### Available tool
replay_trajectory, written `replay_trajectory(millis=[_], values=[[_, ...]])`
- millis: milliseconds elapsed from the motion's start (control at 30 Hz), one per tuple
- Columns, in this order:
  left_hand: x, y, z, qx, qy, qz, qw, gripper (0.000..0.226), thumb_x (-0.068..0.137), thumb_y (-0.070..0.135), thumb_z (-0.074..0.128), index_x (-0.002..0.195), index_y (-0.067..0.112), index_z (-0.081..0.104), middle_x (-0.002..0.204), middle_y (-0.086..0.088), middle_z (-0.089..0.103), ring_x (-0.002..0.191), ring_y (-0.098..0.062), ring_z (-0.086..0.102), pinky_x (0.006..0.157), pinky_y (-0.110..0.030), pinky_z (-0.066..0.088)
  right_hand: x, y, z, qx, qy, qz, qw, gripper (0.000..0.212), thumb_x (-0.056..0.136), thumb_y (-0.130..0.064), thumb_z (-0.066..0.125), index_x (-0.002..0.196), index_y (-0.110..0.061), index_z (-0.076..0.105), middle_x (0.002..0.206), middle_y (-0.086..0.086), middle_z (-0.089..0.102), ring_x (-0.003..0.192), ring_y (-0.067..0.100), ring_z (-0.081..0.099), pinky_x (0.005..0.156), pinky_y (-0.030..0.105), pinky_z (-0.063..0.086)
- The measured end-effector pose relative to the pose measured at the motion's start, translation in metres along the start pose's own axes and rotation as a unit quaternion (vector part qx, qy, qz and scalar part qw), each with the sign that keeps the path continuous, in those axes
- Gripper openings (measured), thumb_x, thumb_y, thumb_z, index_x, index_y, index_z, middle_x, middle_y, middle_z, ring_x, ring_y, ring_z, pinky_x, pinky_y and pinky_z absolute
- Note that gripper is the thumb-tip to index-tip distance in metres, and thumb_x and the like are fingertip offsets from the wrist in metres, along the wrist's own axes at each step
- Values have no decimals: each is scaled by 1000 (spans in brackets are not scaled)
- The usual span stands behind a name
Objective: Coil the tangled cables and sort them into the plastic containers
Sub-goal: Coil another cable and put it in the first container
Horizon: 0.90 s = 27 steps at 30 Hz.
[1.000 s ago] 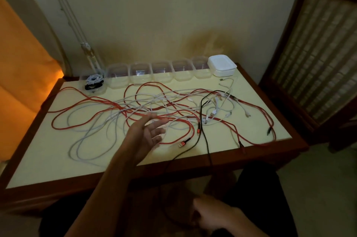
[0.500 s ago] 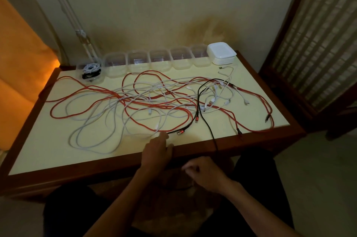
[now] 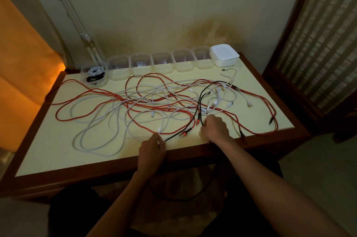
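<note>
Head view shows six clear plastic containers (image 3: 142, 65) in a row along the far edge of the counter (image 3: 48, 145); the leftmost one (image 3: 94, 75) holds coiled white and black cables. One stack of white lids (image 3: 225, 55) sits at the row's right end. Tangled red, white and black cables (image 3: 154, 105) sprawl across the pale counter top, too entwined to count. Left hand (image 3: 152, 151) pinches a black cable (image 3: 174, 135) at the near edge; right hand (image 3: 215, 129) grips another black strand. Behind are a cream wall, an orange curtain and a wooden chair (image 3: 316, 43).
</note>
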<state>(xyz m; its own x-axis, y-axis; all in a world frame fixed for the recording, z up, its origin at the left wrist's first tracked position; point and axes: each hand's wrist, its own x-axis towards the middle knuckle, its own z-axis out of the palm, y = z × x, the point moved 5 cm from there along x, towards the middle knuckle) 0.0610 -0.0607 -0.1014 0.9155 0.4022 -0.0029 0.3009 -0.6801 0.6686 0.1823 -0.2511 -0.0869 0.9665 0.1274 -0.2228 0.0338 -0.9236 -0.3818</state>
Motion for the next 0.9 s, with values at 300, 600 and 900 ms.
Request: replay_trajectory(millis=[300,600,900], values=[[-11,-13,6,-19,-98,133,986,15,96,8,52,93,23,54,74,-1,63,60,-11,56,53,-15,39,-18,-2,9,562,-131,111,809,22,97,-24,43,83,-11,54,63,4,52,38,9,25,38,19,18],[-18,-14,-6,-148,-121,115,975,12,98,9,50,90,14,58,71,2,62,61,-13,59,56,-29,48,-3,-6,0,514,-113,136,840,26,95,-31,59,86,-7,66,78,12,68,40,10,31,36,19,20],[-18,-8,-1,-55,-318,77,944,16,100,13,45,95,21,58,62,-1,56,48,-9,56,51,-21,47,1,-37,-14,712,-138,66,685,24,102,-24,48,103,-5,62,79,7,72,37,6,29,34,19,24]])
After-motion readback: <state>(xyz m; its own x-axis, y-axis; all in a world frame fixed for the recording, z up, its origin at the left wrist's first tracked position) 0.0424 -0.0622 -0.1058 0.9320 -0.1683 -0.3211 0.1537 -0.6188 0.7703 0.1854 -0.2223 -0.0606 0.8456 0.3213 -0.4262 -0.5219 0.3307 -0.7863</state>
